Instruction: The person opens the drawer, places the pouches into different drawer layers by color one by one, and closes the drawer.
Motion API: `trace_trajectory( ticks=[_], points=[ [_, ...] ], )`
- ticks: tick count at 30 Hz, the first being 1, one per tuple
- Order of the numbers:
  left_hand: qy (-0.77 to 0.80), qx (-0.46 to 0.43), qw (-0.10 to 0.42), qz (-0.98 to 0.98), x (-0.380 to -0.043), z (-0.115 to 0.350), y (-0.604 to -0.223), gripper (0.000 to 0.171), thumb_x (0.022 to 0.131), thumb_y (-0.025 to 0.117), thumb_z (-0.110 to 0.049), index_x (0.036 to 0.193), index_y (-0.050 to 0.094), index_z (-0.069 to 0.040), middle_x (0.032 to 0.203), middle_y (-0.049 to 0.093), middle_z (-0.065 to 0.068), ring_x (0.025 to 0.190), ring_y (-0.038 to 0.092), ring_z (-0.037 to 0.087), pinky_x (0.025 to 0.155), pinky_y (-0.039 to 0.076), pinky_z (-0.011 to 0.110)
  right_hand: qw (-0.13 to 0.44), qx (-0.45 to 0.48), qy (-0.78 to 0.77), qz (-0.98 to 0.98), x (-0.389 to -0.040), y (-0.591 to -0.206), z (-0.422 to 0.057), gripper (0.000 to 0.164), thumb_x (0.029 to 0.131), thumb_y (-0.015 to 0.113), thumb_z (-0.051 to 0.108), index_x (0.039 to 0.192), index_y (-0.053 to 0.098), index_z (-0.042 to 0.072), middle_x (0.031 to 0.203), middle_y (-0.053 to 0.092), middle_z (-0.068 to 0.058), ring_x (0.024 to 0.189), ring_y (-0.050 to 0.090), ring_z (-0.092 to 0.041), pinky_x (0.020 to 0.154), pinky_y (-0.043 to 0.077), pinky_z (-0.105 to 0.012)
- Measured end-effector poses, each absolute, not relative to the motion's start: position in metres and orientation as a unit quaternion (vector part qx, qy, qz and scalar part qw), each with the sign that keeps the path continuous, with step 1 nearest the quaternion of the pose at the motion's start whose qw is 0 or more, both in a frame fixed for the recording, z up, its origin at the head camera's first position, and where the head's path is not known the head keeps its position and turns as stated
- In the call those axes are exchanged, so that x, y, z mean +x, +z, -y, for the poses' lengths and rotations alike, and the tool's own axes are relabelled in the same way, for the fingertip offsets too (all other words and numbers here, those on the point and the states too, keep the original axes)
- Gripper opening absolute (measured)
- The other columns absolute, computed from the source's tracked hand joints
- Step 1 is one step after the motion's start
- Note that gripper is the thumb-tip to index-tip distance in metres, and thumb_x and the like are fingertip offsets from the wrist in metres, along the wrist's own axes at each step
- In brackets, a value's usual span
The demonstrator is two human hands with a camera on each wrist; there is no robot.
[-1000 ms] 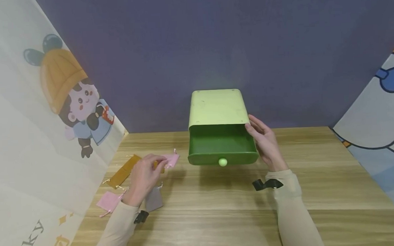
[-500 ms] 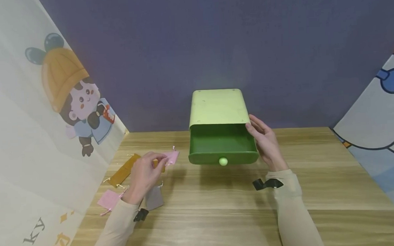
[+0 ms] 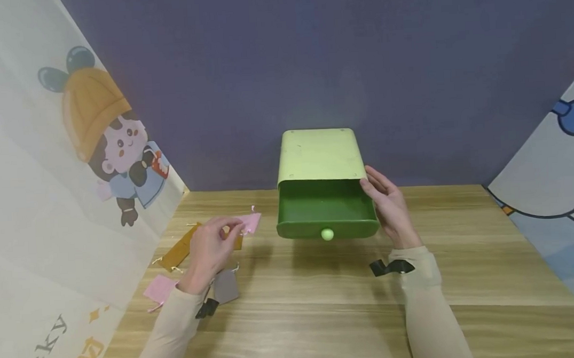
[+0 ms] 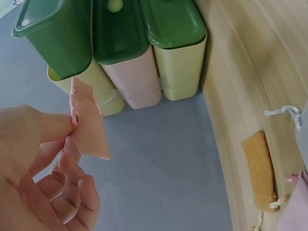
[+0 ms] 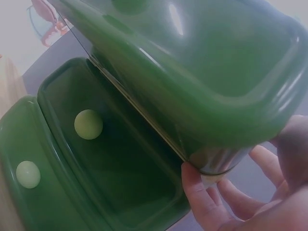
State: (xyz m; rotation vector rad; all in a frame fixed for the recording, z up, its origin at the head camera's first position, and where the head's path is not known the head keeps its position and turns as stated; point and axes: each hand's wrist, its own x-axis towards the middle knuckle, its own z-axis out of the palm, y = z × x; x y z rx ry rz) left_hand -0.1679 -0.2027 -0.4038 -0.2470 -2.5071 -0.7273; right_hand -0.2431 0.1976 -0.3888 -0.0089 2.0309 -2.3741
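My left hand (image 3: 212, 254) pinches a small pink drawstring pouch (image 3: 251, 222) between thumb and fingertips. In the left wrist view the pouch (image 4: 90, 129) is off the table, its gathered edge by my thumb. A stacked drawer cabinet (image 3: 320, 153) with a pale green top stands at centre, left of my right hand (image 3: 389, 214). That hand rests on the cabinet's right side, its thumb at the top front corner. The cabinet's green top drawer (image 3: 294, 231) is pulled out, with nothing showing inside. In the right wrist view my fingertips touch the side near the seam below this drawer.
On the table's left lie a mustard pouch (image 3: 177, 250), another mustard pouch (image 3: 237, 242) partly behind my left hand, a grey pouch (image 3: 226, 286) and a second pink pouch (image 3: 159, 288). Two lower drawers (image 5: 130, 159) are closed. A dark blue wall (image 3: 216, 96) stands behind.
My left hand and the pinched pink pouch have risen very slightly. My right hand stays against the cabinet, and the drawer is still out.
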Motion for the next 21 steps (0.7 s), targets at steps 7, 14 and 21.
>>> trace_trajectory(
  ticks=[7, 14, 21],
  points=[
    [-0.271, -0.100, 0.260, 0.921, -0.169, 0.200, -0.398, 0.014, 0.093, 0.085, -0.025, 0.102, 0.086, -0.015, 0.088, 0.079, 0.003, 0.054, 0.047, 0.007, 0.049, 0.034, 0.026, 0.008, 0.004, -0.763, -0.646, -0.242, -0.389, -0.198, 0.072, 0.104, 0.069, 0.033, 0.167, 0.037, 0.020, 0.173, 0.033, -0.013, 0.157, 0.036, -0.026, 0.134, 0.024, -0.038],
    [-0.277, -0.109, 0.271, 0.916, -0.168, 0.195, -0.390, 0.014, 0.093, 0.085, -0.026, 0.102, 0.086, -0.015, 0.084, 0.077, 0.001, 0.055, 0.047, 0.007, 0.050, 0.035, 0.026, 0.002, 0.001, -0.759, -0.652, -0.243, -0.390, -0.198, 0.071, 0.105, 0.069, 0.034, 0.167, 0.037, 0.020, 0.173, 0.034, -0.013, 0.156, 0.037, -0.025, 0.133, 0.026, -0.038],
    [-0.290, -0.120, 0.277, 0.908, -0.169, 0.187, -0.382, 0.013, 0.093, 0.084, -0.024, 0.103, 0.086, -0.015, 0.082, 0.076, -0.001, 0.055, 0.049, 0.006, 0.050, 0.036, 0.025, 0.002, -0.002, -0.757, -0.653, -0.244, -0.389, -0.198, 0.072, 0.104, 0.069, 0.035, 0.167, 0.037, 0.021, 0.172, 0.035, -0.013, 0.154, 0.039, -0.023, 0.130, 0.031, -0.034]
  ],
)
